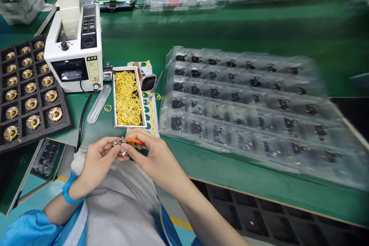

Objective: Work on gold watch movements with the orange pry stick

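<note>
Close to my body, at the bench's front edge, my left hand (99, 157) pinches a small round gold watch part (123, 147) between thumb and fingers. My right hand (152, 155) presses its thumb to the same part from the other side. A slim orange tool (135, 140) is tucked in the right hand's fingers; its far end is hidden. Just beyond the hands stands a white box (115, 117) full of thin yellow rings (128, 92). One loose yellow ring (107, 108) lies beside it on the green bench (132, 54).
A white tape dispenser (75, 54) stands at the left, its black cable running to the front edge. Farther left is a black foam tray (62, 123) of similar gold parts. Stacked clear plastic trays (245, 119) with black pieces fill the right. A smartwatch (148, 83) lies by the box.
</note>
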### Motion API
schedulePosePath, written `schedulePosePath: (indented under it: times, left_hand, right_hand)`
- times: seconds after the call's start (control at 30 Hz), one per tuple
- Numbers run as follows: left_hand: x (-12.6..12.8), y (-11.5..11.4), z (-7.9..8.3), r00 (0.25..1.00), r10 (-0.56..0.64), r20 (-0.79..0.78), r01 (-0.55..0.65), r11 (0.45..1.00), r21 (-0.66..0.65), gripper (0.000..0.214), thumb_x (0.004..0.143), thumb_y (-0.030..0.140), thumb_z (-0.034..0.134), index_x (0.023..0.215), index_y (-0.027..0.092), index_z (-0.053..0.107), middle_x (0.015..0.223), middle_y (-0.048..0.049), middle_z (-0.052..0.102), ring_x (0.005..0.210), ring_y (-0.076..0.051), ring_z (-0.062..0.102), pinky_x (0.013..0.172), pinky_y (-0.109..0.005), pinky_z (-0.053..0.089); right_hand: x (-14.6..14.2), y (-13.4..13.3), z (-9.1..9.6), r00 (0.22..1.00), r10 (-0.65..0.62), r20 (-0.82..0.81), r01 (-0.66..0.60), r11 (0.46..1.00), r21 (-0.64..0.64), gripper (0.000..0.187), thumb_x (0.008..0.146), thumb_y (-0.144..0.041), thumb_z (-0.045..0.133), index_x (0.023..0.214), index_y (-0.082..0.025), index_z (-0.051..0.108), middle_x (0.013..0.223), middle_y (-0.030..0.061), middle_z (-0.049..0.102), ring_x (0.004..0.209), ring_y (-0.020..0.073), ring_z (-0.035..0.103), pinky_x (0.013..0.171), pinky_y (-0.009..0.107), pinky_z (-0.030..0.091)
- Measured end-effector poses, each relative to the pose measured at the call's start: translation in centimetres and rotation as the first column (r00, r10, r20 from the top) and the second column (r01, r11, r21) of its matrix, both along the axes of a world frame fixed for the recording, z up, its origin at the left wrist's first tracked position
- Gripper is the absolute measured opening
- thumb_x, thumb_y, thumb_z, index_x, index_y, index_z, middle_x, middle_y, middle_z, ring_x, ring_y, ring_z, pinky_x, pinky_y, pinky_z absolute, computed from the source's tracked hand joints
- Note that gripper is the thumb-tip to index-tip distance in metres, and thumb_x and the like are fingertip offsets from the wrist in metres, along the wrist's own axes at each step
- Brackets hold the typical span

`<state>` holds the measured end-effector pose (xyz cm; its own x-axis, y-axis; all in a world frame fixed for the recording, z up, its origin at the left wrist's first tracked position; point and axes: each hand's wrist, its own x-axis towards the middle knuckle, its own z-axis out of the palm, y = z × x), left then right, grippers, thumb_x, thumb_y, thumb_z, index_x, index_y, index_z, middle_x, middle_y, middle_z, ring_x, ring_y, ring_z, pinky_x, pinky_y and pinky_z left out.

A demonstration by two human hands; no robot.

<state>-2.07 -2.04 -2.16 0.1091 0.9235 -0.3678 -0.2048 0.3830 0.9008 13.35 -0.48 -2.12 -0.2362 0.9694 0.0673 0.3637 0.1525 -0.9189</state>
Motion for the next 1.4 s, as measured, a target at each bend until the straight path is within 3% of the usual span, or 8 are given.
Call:
schedulePosePath:
  times: [0.3, 0.6, 0.9, 1.07, 1.17, 1.27, 1.33, 1.4]
  left_hand:
    - [0.1, -0.2, -0.2, 0.999, -0.018, -0.04, 0.019, 0.999, 0.036, 0.041, 0.075, 0.049, 0.08, 0.094, 0.013, 0.077, 0.083, -0.0076, 0.078, 0.073, -0.021, 0.074, 0.073, -0.036, 0.065]
    - [0.2, -0.4, -0.3, 0.997, 0.033, -0.065, -0.027, 0.996, 0.09, 0.033, 0.077, 0.043, 0.08, 0.091, 0.013, 0.075, 0.076, -0.0045, 0.077, 0.066, -0.016, 0.07, 0.066, -0.026, 0.062]
    - [0.2, 0.5, 0.5, 0.999, 0.051, -0.018, -0.051, 0.998, 0.026, 0.041, 0.073, 0.05, 0.082, 0.085, 0.015, 0.067, 0.067, -0.0016, 0.074, 0.051, -0.015, 0.068, 0.056, -0.026, 0.061]
    - [0.0, -0.4, 0.2, 0.991, 0.05, -0.125, -0.021, 0.976, 0.219, 0.017, 0.084, 0.03, 0.075, 0.087, 0.017, 0.066, 0.08, -0.0045, 0.079, 0.07, -0.018, 0.075, 0.065, -0.026, 0.062]
    - [-0.9, -1.0, 0.0, 0.965, 0.092, -0.245, 0.058, 0.838, 0.543, 0.012, 0.087, 0.009, 0.065, 0.089, 0.021, 0.065, 0.102, -0.007, 0.081, 0.097, -0.021, 0.077, 0.084, -0.031, 0.062]
    - [-2.0, -1.4, 0.1, 0.906, 0.207, -0.369, 0.217, 0.521, 0.825, 0.021, 0.085, 0.006, 0.064, 0.092, 0.025, 0.067, 0.115, -0.0066, 0.078, 0.114, -0.025, 0.071, 0.093, -0.04, 0.061]
    - [-2.5, -1.7, 0.3, 0.849, 0.328, -0.414, 0.292, 0.36, 0.886, 0.018, 0.085, 0.011, 0.066, 0.09, 0.028, 0.07, 0.102, -0.0038, 0.08, 0.104, -0.025, 0.076, 0.083, -0.037, 0.065]
    - [-2.6, -2.1, 0.9, 0.799, 0.409, -0.441, 0.304, 0.358, 0.883, 0.013, 0.086, 0.018, 0.067, 0.088, 0.029, 0.073, 0.085, -0.0019, 0.08, 0.085, -0.023, 0.079, 0.071, -0.034, 0.067]
  right_hand:
    - [0.3, -0.1, -0.1, 0.999, -0.028, 0.024, 0.027, 0.999, 0.047, 0.014, 0.088, -0.02, 0.061, 0.074, -0.021, 0.06, 0.076, 0.0, 0.065, 0.072, 0.0162, 0.062, 0.067, 0.028, 0.047]
    - [-0.2, -0.3, -0.1, 0.994, -0.052, 0.096, 0.035, 0.984, 0.175, 0.016, 0.091, -0.02, 0.058, 0.075, -0.021, 0.057, 0.074, -0.0001, 0.064, 0.068, 0.0157, 0.062, 0.062, 0.027, 0.046]
    - [0.2, -0.7, -0.5, 0.988, -0.154, 0.02, 0.15, 0.978, 0.142, 0.013, 0.093, -0.028, 0.058, 0.105, -0.024, 0.062, 0.094, 0.0036, 0.073, 0.082, 0.0187, 0.07, 0.069, 0.03, 0.055]
    - [-0.4, -0.9, 0.3, 0.995, -0.101, -0.012, 0.1, 0.951, 0.293, 0.01, 0.089, -0.014, 0.06, 0.089, -0.024, 0.063, 0.085, 0.0019, 0.07, 0.079, 0.0173, 0.069, 0.067, 0.028, 0.054]
    - [-0.1, -1.8, 0.5, 0.996, -0.078, 0.047, 0.038, 0.825, 0.564, 0.022, 0.085, -0.005, 0.058, 0.09, -0.024, 0.065, 0.083, 0.0026, 0.072, 0.071, 0.0157, 0.066, 0.06, 0.027, 0.05]
    - [1.1, -3.5, 0.0, 0.984, -0.108, 0.14, -0.027, 0.69, 0.724, 0.025, 0.087, -0.01, 0.061, 0.099, -0.03, 0.072, 0.086, 0.003, 0.076, 0.061, 0.0156, 0.063, 0.051, 0.028, 0.046]
    - [1.9, -4.6, -0.6, 0.976, -0.115, 0.184, -0.051, 0.702, 0.71, 0.024, 0.09, -0.018, 0.062, 0.101, -0.035, 0.074, 0.083, 0.0022, 0.076, 0.059, 0.0167, 0.063, 0.047, 0.029, 0.045]
    - [2.6, -5.3, -1.1, 0.969, -0.117, 0.216, -0.061, 0.737, 0.673, 0.022, 0.091, -0.023, 0.063, 0.101, -0.038, 0.076, 0.08, 0.0018, 0.076, 0.058, 0.0179, 0.063, 0.047, 0.03, 0.046]
